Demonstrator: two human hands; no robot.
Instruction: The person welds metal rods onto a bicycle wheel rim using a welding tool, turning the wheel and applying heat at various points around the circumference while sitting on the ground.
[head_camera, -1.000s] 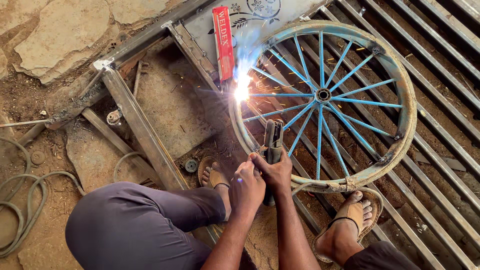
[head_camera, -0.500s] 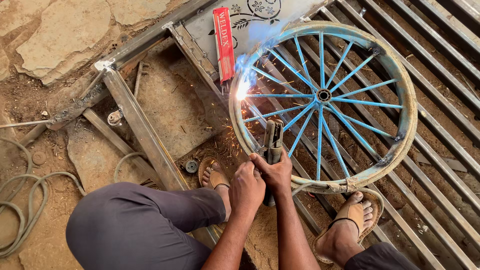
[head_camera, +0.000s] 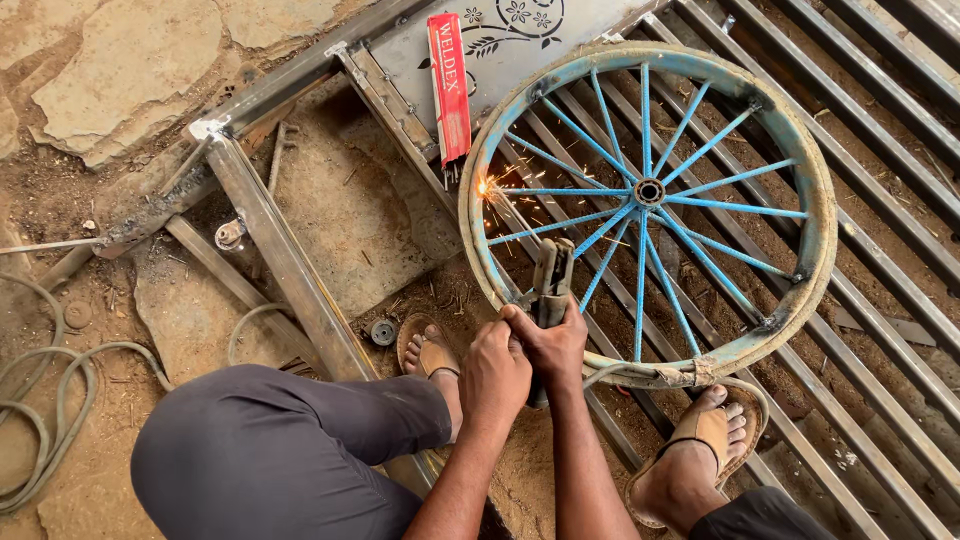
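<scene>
Electrode holder (head_camera: 550, 285) gripped by both hands (head_camera: 525, 360), sparking at blue wheel (head_camera: 648, 200) beside red box (head_camera: 449, 85).

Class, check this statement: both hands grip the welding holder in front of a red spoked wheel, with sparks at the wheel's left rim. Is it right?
Not quite. The head view shows the spoked wheel is blue, not red. Both the left hand and right hand do grip the welding holder, and sparks show at the left rim.

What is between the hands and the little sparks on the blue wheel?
In the head view, the dark electrode holder reaches up from both hands across the blue wheel rim toward the sparks.
</scene>
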